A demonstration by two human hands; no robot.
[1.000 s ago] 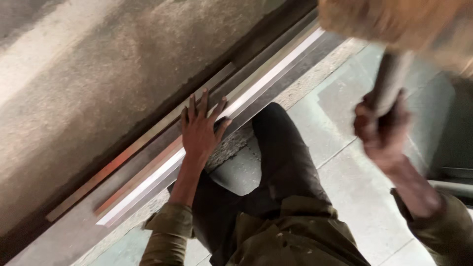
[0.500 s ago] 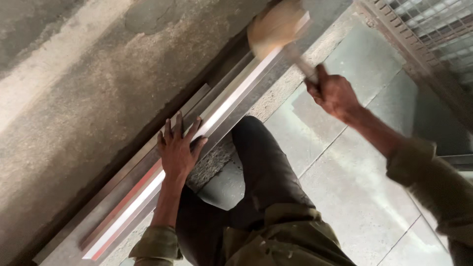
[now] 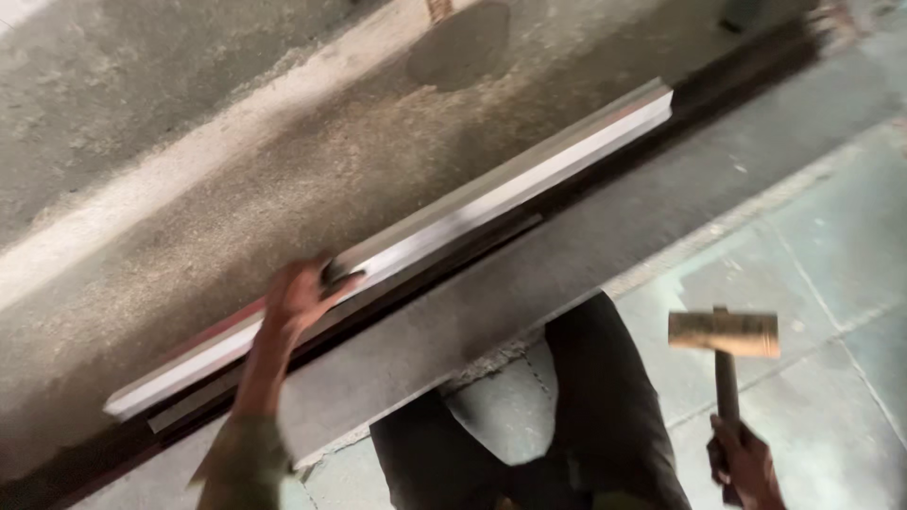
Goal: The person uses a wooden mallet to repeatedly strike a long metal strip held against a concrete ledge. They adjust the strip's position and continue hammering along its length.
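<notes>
Left hand [image 3: 302, 300] is pressing on a long metal straightedge [image 3: 491, 203], fingers curling over its near edge; blurred, so I cannot tell their spread. The straightedge is lying flat on the grey screed [image 3: 236, 161], running diagonally, just beyond a dark stone strip [image 3: 529, 283] bordering the tiled floor [image 3: 831, 255]. It is looking rigid, light for its length and smooth, likely slippery; best gripped mid-length, palm down. Right hand [image 3: 746, 463], well this side of the straightedge, is wrapping closed around the mallet [image 3: 724, 335] handle, wooden head raised. No containers are showing.
</notes>
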